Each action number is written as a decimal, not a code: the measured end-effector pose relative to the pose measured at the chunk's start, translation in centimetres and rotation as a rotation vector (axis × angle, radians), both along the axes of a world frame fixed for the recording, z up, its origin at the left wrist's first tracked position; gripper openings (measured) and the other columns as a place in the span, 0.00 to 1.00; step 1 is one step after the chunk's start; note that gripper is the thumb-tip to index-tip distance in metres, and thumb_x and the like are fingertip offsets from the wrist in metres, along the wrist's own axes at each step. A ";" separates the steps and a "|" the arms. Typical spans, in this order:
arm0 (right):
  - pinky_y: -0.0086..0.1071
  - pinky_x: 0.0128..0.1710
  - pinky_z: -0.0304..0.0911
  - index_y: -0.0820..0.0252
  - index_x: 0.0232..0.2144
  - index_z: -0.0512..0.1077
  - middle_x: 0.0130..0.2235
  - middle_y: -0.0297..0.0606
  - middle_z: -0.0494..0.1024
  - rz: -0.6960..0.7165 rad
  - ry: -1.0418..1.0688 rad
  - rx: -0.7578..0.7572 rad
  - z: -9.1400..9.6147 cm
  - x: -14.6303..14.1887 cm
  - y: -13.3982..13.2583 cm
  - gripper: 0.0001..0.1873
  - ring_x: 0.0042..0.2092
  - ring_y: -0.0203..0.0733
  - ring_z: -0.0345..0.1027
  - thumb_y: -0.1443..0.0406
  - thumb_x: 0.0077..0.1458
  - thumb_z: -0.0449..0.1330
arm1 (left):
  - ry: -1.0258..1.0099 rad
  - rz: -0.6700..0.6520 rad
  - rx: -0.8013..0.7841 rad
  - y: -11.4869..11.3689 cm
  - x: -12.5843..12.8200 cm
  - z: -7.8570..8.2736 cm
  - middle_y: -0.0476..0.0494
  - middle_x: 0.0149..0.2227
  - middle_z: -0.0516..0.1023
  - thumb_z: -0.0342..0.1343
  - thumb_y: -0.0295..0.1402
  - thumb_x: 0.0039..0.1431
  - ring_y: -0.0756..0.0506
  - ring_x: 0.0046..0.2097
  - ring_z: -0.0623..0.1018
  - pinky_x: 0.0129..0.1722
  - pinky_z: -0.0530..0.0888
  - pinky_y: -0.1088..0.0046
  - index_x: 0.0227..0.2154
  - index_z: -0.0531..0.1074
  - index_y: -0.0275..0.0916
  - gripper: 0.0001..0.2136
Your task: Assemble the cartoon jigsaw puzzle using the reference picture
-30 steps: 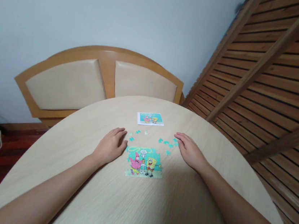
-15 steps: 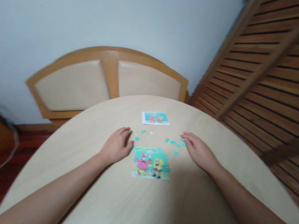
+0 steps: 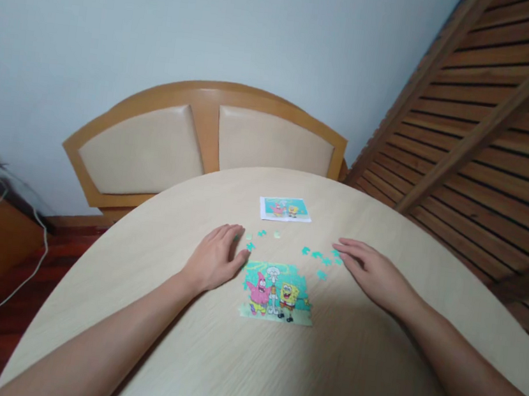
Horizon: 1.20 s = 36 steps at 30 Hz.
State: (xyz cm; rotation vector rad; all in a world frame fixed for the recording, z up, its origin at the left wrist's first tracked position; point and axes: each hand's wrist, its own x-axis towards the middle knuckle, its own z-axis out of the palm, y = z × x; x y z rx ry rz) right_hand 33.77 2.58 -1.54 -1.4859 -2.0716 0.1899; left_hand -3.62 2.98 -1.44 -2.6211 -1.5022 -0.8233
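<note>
A partly joined jigsaw puzzle (image 3: 276, 293) with a pink starfish, a pale squid figure and a yellow sponge figure lies between my hands. My left hand (image 3: 216, 259) rests on the table left of its upper corner, thumb and fingers apart, beside a few loose pieces (image 3: 251, 246). To the right, my right hand (image 3: 366, 268) lies with fingers stretched out, their tips by several loose teal pieces (image 3: 317, 255). I see nothing held in either hand. Farther back is a paper reference picture (image 3: 286, 208) showing the same scene.
The round wooden table (image 3: 205, 370) fills the foreground. Behind it stands a padded wooden chair or bench back (image 3: 204, 94) against the pale wall. A slatted wooden screen (image 3: 484, 135) leans along the right. A white cable (image 3: 37, 266) hangs at the left.
The whole view has shifted slightly, so everything sits a little farther right in the picture, and it is sharper. Both hands keep their places beside the puzzle.
</note>
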 end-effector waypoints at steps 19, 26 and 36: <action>0.44 0.49 0.66 0.60 0.32 0.76 0.40 0.45 0.79 -0.158 -0.011 -0.038 0.4 -0.4 0.6 0.10 0.45 0.52 0.73 0.58 0.53 0.63 | 0.034 -0.637 -0.069 -3.8 2.5 2.3 0.36 0.63 0.66 0.54 0.38 0.63 0.37 0.65 0.65 0.64 0.65 0.52 0.63 0.59 0.41 0.26; 0.37 0.42 0.68 0.59 0.38 0.76 0.37 0.40 0.81 -0.102 0.215 -0.132 1.3 -2.1 -0.5 0.11 0.39 0.45 0.75 0.60 0.54 0.62 | 0.167 -0.675 -0.124 -4.1 2.4 2.3 0.38 0.64 0.67 0.57 0.40 0.60 0.35 0.64 0.67 0.63 0.66 0.52 0.60 0.67 0.44 0.25; 0.35 0.41 0.70 0.60 0.38 0.76 0.36 0.39 0.83 0.001 0.504 -0.285 1.8 -8.4 -3.9 0.12 0.39 0.44 0.78 0.58 0.56 0.60 | 0.174 -0.692 -0.127 -4.8 2.8 2.9 0.36 0.64 0.68 0.58 0.40 0.58 0.34 0.63 0.70 0.62 0.69 0.53 0.60 0.69 0.42 0.26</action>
